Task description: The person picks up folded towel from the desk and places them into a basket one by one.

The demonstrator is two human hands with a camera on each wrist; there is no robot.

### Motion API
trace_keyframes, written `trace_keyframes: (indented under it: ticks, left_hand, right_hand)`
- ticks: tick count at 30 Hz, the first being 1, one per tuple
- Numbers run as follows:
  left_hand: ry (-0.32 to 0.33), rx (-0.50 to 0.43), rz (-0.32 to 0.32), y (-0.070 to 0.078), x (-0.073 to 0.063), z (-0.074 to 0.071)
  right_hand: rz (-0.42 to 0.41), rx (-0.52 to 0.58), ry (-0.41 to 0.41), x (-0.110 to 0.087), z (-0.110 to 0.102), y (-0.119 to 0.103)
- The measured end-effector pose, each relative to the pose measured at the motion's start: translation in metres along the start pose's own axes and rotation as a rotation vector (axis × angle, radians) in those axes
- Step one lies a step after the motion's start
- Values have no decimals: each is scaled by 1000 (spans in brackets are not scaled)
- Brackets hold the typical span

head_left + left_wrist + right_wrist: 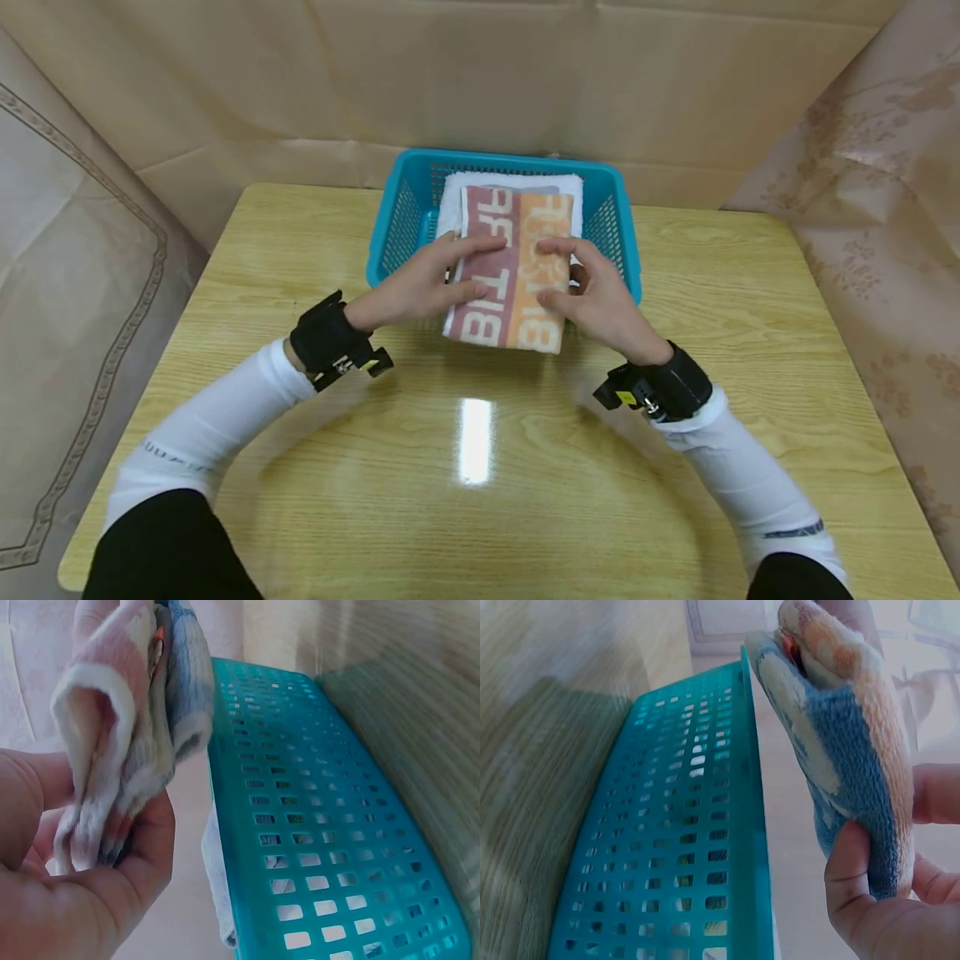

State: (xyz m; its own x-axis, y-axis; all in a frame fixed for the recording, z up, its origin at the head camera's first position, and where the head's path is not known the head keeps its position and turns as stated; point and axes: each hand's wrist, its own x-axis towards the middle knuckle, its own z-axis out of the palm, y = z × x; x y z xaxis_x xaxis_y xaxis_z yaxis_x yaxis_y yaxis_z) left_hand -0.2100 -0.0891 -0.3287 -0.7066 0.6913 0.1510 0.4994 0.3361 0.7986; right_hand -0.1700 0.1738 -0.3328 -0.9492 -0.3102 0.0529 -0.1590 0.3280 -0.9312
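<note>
A folded towel (512, 325) with a mauve half, an orange half and pale lettering is held over the front of a blue plastic basket (627, 250). My left hand (427, 279) grips its left side, thumb and fingers around the folded layers. On the other side my right hand (600, 296) pinches the edge. In the right wrist view the towel (847, 742) shows a blue-and-white underside. The left wrist view shows its layered folds (112, 735) raised above the basket's rim. A white towel (452, 204) lies in the basket, partly hidden behind the held one.
The basket stands at the back edge of a wooden table (360, 500), near a beige cloth backdrop (510, 83). Patterned cloth hangs at the left (75, 292) and the right (885, 208). Both wrists wear black camera bands.
</note>
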Motion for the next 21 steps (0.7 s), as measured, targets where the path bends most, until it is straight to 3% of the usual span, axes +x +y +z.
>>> trace_keyframes:
  ticks: [12,21]
  left_hand:
    - [81,0,-71,-10,31,7]
    - [43,-122,-150,-22,47,17]
  right_hand:
    - [82,5,64,20,-8,9]
    - [128,-14,31,29,-8,22]
